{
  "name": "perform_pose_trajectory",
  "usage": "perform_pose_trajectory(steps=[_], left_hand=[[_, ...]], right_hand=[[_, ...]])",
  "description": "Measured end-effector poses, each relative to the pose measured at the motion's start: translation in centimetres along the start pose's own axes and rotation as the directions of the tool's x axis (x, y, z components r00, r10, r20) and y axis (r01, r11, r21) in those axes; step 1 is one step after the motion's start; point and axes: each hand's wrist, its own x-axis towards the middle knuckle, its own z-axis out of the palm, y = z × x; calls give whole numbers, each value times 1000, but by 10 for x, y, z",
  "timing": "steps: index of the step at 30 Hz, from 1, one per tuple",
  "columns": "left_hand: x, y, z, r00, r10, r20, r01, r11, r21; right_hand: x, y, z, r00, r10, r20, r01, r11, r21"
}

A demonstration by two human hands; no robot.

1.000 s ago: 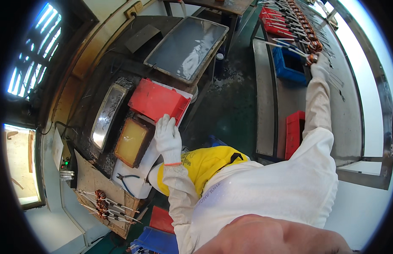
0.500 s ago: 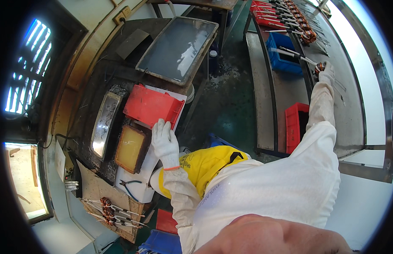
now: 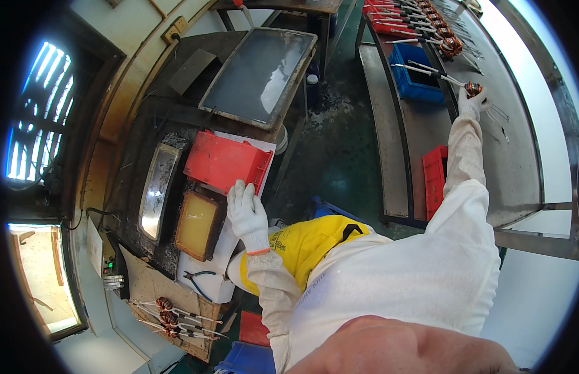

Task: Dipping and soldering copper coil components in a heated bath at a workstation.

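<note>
My right hand (image 3: 470, 105), in a white glove, is closed on a copper-wound coil (image 3: 474, 89) at the right-hand bench. The coil's white-sleeved leads (image 3: 429, 72) stick out to the left, past the bench edge and over a blue bin. My left hand (image 3: 247, 212), also gloved, lies with its fingers stretched out against the near edge of a red plastic bin (image 3: 224, 161). Nothing shows in its grasp. Beside it sits a tray of yellowish material (image 3: 197, 225), and farther left a bright metal-surfaced pot (image 3: 156, 192). Blue-handled pliers (image 3: 199, 283) rest on the white sheet.
A row of similar coils (image 3: 448, 45) lines the far end of the right bench (image 3: 510, 149). Below stand a blue bin (image 3: 420, 90) and a red bin (image 3: 434, 181). A shallow liquid-filled tank (image 3: 258, 75) is at the far left; several coils (image 3: 168, 315) lie on a board nearby.
My right hand and the coil have shifted slightly left and away from me, and the coil now shows above my fingers. My left hand stays at the red bin. The view has moved slightly.
</note>
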Motion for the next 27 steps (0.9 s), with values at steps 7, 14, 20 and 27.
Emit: perform_pose_trajectory(steps=[7, 14, 20, 27], left_hand=[[2, 6, -5, 997, -63, 51, 65, 998, -26], [4, 8, -6, 997, -47, 56, 46, 999, 14], [6, 13, -8, 993, -79, 91, 77, 997, 22], [8, 17, -9, 990, -98, 103, 96, 995, 23]], right_hand=[[6, -22, 23, 1000, 8, -28, -6, 998, 70], [24, -42, 60, 1000, -5, -15, 6, 996, 88], [39, -51, 80, 999, -42, 9, 41, 996, 76], [58, -50, 107, 995, -39, 94, 21, 981, 192]])
